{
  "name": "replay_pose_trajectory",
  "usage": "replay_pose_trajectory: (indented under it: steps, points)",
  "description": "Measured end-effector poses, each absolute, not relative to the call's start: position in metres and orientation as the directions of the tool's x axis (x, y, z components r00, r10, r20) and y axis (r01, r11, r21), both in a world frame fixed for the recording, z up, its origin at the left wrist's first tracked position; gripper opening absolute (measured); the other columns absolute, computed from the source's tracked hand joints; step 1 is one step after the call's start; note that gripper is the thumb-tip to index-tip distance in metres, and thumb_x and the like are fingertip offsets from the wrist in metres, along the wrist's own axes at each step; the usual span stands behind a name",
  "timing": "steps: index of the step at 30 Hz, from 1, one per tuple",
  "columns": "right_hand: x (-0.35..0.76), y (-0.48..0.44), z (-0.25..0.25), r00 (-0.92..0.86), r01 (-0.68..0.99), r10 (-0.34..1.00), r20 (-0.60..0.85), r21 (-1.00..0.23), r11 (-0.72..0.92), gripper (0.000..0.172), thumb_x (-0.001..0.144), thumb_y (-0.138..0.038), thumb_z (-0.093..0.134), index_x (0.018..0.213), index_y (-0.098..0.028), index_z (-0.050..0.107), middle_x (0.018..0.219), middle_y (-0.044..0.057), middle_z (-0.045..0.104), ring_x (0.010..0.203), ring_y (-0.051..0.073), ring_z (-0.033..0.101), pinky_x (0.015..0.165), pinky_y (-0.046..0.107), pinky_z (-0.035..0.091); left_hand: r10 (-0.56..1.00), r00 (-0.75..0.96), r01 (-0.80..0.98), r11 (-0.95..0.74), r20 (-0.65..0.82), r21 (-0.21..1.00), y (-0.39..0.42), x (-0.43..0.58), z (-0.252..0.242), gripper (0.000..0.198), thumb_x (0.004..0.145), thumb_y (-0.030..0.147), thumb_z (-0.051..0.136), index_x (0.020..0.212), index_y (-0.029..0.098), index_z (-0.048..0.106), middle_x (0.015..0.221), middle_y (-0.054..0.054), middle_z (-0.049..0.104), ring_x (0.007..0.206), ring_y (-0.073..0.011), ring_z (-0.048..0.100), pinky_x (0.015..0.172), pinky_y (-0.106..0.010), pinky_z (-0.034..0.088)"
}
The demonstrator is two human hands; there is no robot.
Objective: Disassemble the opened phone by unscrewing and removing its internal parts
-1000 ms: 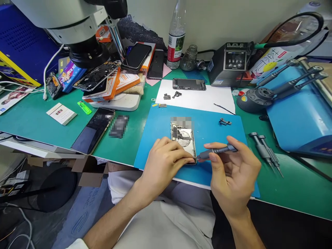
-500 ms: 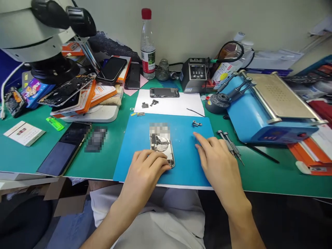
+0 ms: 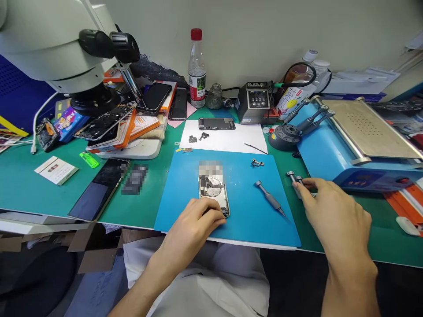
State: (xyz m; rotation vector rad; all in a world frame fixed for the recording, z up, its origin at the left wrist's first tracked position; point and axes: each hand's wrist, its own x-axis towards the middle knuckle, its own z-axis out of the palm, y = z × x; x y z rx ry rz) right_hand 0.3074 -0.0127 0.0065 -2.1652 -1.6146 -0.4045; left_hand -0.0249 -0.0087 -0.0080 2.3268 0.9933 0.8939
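Head view: the left hand (image 3: 194, 222) grasps the opened phone (image 3: 214, 188) at its 6 o'clock end, on the blue mat (image 3: 244, 226). At the phone's 3 o'clock lies a screwdriver (image 3: 271, 200); beyond, the right hand's (image 3: 337, 215) fingers reach two more screwdrivers (image 3: 291, 177), grip unclear.

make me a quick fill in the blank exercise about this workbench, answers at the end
1. The left hand is on the opened phone, which lies on a ____ mat.
2. The right hand is at two screwdrivers beside the mat, on the ____ tabletop.
3. A lone screwdriver lies on the mat between the phone and the ____ hand.
4. The bottle beside the glass jar has a ____ cap.

Missing words: blue; green; right; red.
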Motion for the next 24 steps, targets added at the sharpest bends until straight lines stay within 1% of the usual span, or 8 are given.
replay_pose_trajectory:
  steps: [3,7,11,13,14,15,16,24]
  points:
    - [0.316,-0.006,0.005,0.302,0.952,0.845,0.442,-0.194,-0.238,0.036,0.1,-0.058,0.071,0.09,-0.025,0.081,0.08,0.01,0.071,0.05,0.015,0.035,0.053,0.035,0.02,0.766,0.505,0.435,-0.625,0.398,0.649,-0.01,-0.024,-0.008,0.013,0.115,0.019,0.059,0.111,0.021,0.071,0.116,-0.006,0.074,0.102,-0.0197,0.072,0.089,-0.033,0.059]
    - [0.314,-0.002,0.011,0.317,0.94,0.832,0.456,-0.269,-0.211,0.035,0.096,-0.057,0.076,0.085,-0.025,0.081,0.087,0.011,0.074,0.057,0.02,0.051,0.054,0.037,0.029,0.823,0.399,0.446,-0.559,0.404,0.699,-0.006,-0.029,-0.006,0.017,0.116,0.025,0.057,0.108,0.022,0.072,0.113,-0.005,0.074,0.101,-0.0178,0.075,0.09,-0.03,0.062]
    - [0.285,-0.004,0.03,0.398,0.905,0.711,0.58,-0.377,-0.199,0.033,0.108,-0.05,0.06,0.106,-0.026,0.083,0.104,0.015,0.077,0.088,0.036,0.073,0.075,0.051,0.05,0.926,0.13,0.535,-0.367,0.355,0.761,0.012,-0.05,-0.002,0.013,0.112,0.025,0.067,0.102,0.024,0.076,0.109,-0.004,0.074,0.103,-0.0198,0.076,0.094,-0.033,0.061]
    - [0.26,-0.002,0.038,0.438,0.87,0.65,0.621,-0.476,-0.131,0.035,0.11,-0.051,0.057,0.118,-0.026,0.08,0.102,0.013,0.078,0.09,0.035,0.076,0.081,0.054,0.057,0.944,0.076,0.574,-0.305,0.321,0.76,0.023,-0.062,-0.001,0.014,0.11,0.024,0.068,0.099,0.023,0.076,0.108,-0.004,0.075,0.102,-0.0209,0.076,0.091,-0.034,0.06]
    - [0.247,0.0,0.04,0.454,0.83,0.654,0.605,-0.555,-0.064,0.036,0.112,-0.051,0.052,0.126,-0.027,0.075,0.109,0.011,0.08,0.084,0.03,0.077,0.076,0.05,0.06,0.95,0.069,0.592,-0.286,0.306,0.754,0.027,-0.067,-0.001,0.014,0.109,0.024,0.069,0.098,0.023,0.076,0.107,-0.004,0.075,0.1,-0.0209,0.075,0.089,-0.034,0.059]
    - [0.235,0.003,0.04,0.484,0.689,0.705,0.518,-0.723,0.058,0.032,0.111,-0.05,0.056,0.129,-0.028,0.072,0.118,0.011,0.08,0.083,0.028,0.078,0.076,0.049,0.062,0.954,0.071,0.607,-0.272,0.29,0.747,0.032,-0.07,-0.001,0.015,0.109,0.023,0.069,0.097,0.023,0.077,0.106,-0.003,0.076,0.098,-0.0209,0.075,0.088,-0.034,0.058]
    - [0.223,0.006,0.039,0.463,0.585,0.77,0.439,-0.804,0.107,0.03,0.109,-0.051,0.062,0.126,-0.029,0.071,0.116,0.008,0.081,0.08,0.025,0.078,0.075,0.047,0.064,0.958,0.075,0.623,-0.262,0.277,0.737,0.035,-0.072,-0.001,0.016,0.109,0.023,0.069,0.095,0.024,0.077,0.105,-0.002,0.077,0.098,-0.0211,0.074,0.088,-0.035,0.056]
    - [0.195,0.019,0.011,0.358,0.52,0.884,0.301,-0.851,0.079,0.041,0.109,-0.055,0.061,0.14,-0.028,0.066,0.113,0.005,0.084,0.082,0.02,0.081,0.081,0.04,0.069,0.962,0.075,0.708,-0.238,0.263,0.665,0.057,-0.075,-0.002,0.017,0.109,0.022,0.067,0.098,0.024,0.079,0.104,-0.004,0.078,0.102,-0.0259,0.068,0.09,-0.04,0.051]
